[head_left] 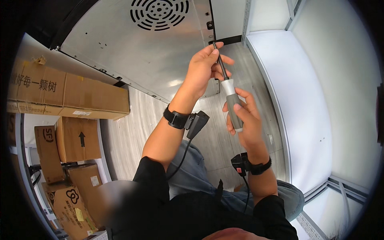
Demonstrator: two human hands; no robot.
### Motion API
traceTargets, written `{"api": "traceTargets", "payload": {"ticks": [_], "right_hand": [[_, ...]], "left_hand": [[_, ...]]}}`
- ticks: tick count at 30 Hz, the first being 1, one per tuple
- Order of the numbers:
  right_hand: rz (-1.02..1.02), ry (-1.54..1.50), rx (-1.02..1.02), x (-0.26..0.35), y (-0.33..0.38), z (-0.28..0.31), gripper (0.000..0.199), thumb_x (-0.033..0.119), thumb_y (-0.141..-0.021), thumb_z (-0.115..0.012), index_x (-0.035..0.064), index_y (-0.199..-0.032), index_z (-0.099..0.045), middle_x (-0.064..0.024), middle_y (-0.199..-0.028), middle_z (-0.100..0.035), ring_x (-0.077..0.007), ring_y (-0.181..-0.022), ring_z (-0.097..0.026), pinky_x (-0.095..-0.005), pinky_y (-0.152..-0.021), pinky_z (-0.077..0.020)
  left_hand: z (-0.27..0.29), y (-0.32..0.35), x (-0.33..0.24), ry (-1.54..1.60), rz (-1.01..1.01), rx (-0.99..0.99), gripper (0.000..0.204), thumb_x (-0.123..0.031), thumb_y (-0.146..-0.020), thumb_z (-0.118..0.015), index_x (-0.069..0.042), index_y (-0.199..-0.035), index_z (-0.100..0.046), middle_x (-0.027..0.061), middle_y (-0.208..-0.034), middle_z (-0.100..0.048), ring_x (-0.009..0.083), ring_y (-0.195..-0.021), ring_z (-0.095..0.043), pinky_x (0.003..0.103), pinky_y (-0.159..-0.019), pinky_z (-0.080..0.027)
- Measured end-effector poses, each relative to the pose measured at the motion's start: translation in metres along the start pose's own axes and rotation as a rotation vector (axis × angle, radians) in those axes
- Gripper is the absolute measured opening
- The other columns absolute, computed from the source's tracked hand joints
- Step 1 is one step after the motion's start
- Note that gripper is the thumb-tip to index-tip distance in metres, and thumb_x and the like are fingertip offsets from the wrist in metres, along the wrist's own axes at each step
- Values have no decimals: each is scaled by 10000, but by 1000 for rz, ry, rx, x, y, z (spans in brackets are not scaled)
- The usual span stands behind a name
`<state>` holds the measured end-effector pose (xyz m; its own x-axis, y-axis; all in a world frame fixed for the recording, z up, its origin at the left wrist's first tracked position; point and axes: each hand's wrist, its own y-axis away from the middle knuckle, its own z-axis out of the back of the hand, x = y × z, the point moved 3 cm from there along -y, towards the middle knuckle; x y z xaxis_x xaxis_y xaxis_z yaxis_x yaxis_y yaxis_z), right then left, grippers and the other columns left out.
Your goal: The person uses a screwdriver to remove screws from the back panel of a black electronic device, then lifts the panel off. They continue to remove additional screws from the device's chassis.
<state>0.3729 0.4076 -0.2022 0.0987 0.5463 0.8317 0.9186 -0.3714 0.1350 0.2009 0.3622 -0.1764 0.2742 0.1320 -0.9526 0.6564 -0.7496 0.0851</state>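
Note:
A screwdriver with a grey and white handle and a dark shaft points up toward the edge of a large metal panel. My right hand is wrapped round its handle. Near the shaft's tip, my left hand pinches the shaft between thumb and forefinger, its other fingers spread behind it. The tip lies close to the panel's right edge, where small dark fittings sit; whether it touches a screw is hidden by my fingertips.
Cardboard boxes are stacked at the left, several more on a rack below. A white shelf runs along the right. The panel bears a round slotted vent. Black straps with small devices and cables are on my wrists.

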Motion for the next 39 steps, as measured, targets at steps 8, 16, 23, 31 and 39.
{"api": "traceTargets", "payload": {"ticks": [8,16,23,31,39], "right_hand": [[-7,-40,5,10,-11,-4,372,135,-947,-454,13,-1291,-381,-128,-910,-588,-139,-518,-521,-255,-411,-374],[-38,-94,56,13,-14,-2,369,156,-956,-434,4,-1288,-383,-137,-899,-580,-141,-512,-513,-260,-408,-373],[-75,-256,79,13,-16,-2,382,163,-956,-417,-21,-1287,-372,-150,-901,-576,-154,-524,-513,-266,-408,-362],[-109,-185,30,18,-13,-8,412,135,-928,-489,2,-1293,-349,-158,-946,-569,-165,-639,-561,-276,-435,-429],[46,345,-113,0,-19,-14,484,51,-855,-592,34,-1270,-345,-117,-969,-523,-142,-768,-570,-261,-481,-484]], "left_hand": [[0,-9,-6,7,-64,-39,310,-165,-993,-385,5,-1249,-426,144,-896,-680,169,-602,-644,226,-500,-470],[6,-12,-4,-18,-90,-45,297,-162,-991,-395,9,-1230,-441,152,-890,-683,170,-595,-645,224,-480,-466],[3,-12,-6,-29,-71,-67,299,-165,-987,-410,6,-1230,-449,148,-894,-684,148,-572,-627,213,-470,-455],[5,-11,-6,-62,-74,-89,291,-173,-972,-454,-6,-1208,-492,124,-895,-689,98,-552,-598,203,-469,-443],[2,-8,-10,-188,-66,-148,355,-166,-884,-635,13,-1173,-529,44,-750,-638,103,-515,-586,209,-472,-452]]}}
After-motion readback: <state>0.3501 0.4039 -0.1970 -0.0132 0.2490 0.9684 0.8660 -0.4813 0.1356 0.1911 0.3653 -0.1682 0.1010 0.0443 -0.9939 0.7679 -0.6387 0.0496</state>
